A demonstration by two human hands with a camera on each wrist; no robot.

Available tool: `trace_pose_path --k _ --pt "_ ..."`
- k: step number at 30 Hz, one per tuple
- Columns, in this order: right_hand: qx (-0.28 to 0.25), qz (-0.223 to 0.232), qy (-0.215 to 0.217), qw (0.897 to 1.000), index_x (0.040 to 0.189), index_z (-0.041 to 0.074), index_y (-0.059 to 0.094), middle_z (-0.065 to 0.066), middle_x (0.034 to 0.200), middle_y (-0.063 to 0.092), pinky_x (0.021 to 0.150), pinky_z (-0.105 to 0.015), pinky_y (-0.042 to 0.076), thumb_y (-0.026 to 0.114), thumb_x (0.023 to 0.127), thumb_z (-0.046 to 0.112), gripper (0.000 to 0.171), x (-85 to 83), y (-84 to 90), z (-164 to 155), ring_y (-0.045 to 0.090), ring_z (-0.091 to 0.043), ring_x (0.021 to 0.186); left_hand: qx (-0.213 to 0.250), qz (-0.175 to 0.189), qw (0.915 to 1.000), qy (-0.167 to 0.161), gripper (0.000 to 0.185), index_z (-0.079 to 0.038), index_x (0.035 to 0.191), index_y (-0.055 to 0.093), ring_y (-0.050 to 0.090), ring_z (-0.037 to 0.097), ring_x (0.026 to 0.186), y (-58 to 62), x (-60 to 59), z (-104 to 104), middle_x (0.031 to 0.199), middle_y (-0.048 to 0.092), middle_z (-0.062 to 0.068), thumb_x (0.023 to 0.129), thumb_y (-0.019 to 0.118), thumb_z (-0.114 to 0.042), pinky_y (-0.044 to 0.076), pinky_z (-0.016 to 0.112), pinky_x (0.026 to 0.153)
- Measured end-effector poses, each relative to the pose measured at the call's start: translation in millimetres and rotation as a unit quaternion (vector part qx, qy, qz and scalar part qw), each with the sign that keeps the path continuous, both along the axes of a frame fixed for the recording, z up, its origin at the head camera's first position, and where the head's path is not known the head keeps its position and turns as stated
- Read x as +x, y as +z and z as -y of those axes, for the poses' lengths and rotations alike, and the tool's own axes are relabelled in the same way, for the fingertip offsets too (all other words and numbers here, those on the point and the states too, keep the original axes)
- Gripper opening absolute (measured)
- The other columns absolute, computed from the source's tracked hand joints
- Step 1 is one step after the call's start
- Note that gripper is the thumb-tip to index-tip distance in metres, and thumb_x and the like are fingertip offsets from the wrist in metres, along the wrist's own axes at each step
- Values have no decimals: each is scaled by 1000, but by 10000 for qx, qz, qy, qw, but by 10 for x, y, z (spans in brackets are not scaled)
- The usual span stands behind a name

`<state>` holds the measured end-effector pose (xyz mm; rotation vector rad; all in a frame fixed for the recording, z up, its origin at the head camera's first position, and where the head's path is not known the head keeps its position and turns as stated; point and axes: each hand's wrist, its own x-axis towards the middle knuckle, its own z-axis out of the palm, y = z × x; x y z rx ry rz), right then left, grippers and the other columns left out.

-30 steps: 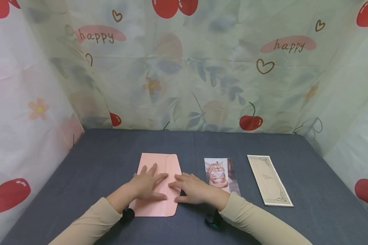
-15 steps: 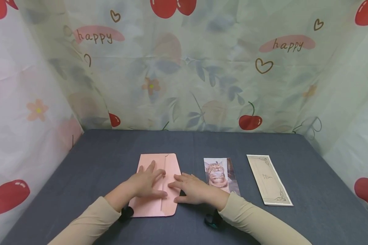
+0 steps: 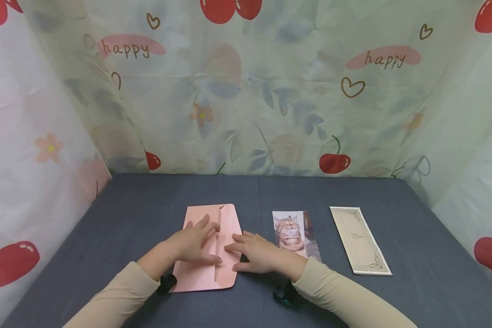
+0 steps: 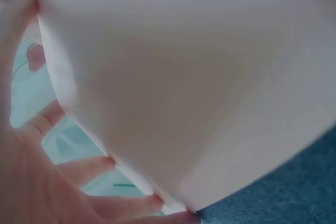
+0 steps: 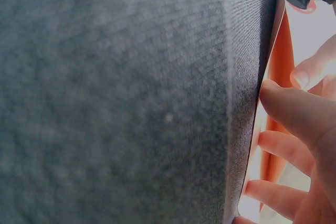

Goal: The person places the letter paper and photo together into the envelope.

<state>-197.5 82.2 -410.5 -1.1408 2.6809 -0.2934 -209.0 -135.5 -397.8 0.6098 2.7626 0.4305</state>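
A pink envelope (image 3: 230,217) lies flat on the dark grey table (image 3: 147,200), its flap along the right side. My left hand (image 3: 193,243) rests flat on the envelope's middle, fingers straight and reaching the flap's edge. My right hand (image 3: 252,249) lies flat on the flap and the envelope's right edge, fingers pointing left. In the left wrist view the envelope (image 4: 199,77) fills the frame above my fingers (image 4: 84,166). The right wrist view shows the table cloth (image 5: 115,98), the envelope's edge (image 5: 277,72) and my fingers (image 5: 294,108).
A cat photo (image 3: 292,230) lies just right of my right hand. Further right is a cream card (image 3: 358,239) with an ornate border. Printed curtains (image 3: 246,91) close in the table at the back and on both sides.
My left hand has slid slightly left over the envelope, and the flap's edge stands out more beside its fingertips. The right hand has stayed put.
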Motion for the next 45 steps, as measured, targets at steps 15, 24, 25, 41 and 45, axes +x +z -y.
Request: trace_pose_path --k 15,24,25,41,45 --pt "67 120 -41 9999 133 19 51 -14 146 41 110 -52 31 61 89 38 49 -9 25 -5 37 -41 134 175 115 9990 -387 85 -21 129 42 30 59 129 25 -66 117 153 24 20 62 76 -61 38 65 96" --pt "24 11 45 10000 132 18 52 -15 145 43 110 -52 32 61 88 38 49 -20 12 -12 38 -41 133 212 -53 9990 -391 86 -20 128 43 34 57 128 -8 -77 118 152 26 20 61 78 -60 39 63 96" --pt "19 8 52 10000 133 18 52 -15 145 43 110 -51 32 61 88 38 49 -18 16 -13 38 -41 133 206 -58 9990 -390 86 -20 128 43 34 56 128 -12 -80 117 152 26 19 61 77 -60 39 63 96" --pt "-138 53 14 9999 130 16 55 -13 145 43 110 -48 33 62 88 38 48 -23 14 -43 40 -32 135 114 -30 9992 -389 86 -23 128 44 35 51 131 -43 -88 92 152 27 19 59 78 -61 35 64 100" --pt "-323 -14 19 9995 127 15 57 -13 143 45 108 -46 36 63 87 37 47 -26 -4 -56 43 -29 133 148 -86 9987 -482 85 -20 126 44 37 49 131 -53 -98 90 150 29 21 59 78 -61 31 64 104"
